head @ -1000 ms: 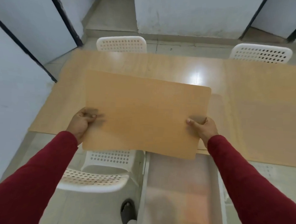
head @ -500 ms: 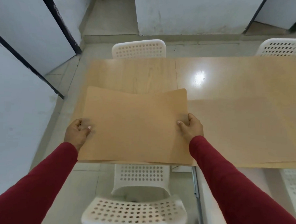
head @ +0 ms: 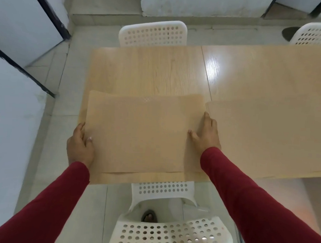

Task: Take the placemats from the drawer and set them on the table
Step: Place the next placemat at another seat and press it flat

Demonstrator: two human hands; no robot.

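A person in dark red sleeves lays a tan placemat point(head: 143, 133) on a light wooden table point(head: 148, 72), at the table's left end and close to its near edge, directly in front of the white perforated chair point(head: 163, 228) tucked below that edge. The left hand point(head: 79, 145) holds the placemat's left edge, thumb on top and fingers apparently wrapped beneath it, though the underside is hidden; the right hand point(head: 206, 135) lies on the placemat's right edge with fingers straight and thumb spread, pressing rather than gripping. A second placemat point(head: 264, 137) already rests on the table just to the right of the first, their edges nearly meeting beside the right hand. The step in hand appears to be the setting-down itself: the placemat looks almost flat, its far edge slightly wavy and its left edge reaching just past the table's end. The next move likely calls for nudging it to the right and squaring it to the table's near edge, smoothing the ripple, then letting go with both hands. Another white chair point(head: 152, 33) stands across the table from the placemat, and the drawer is out of view, so whether more remain there cannot be told
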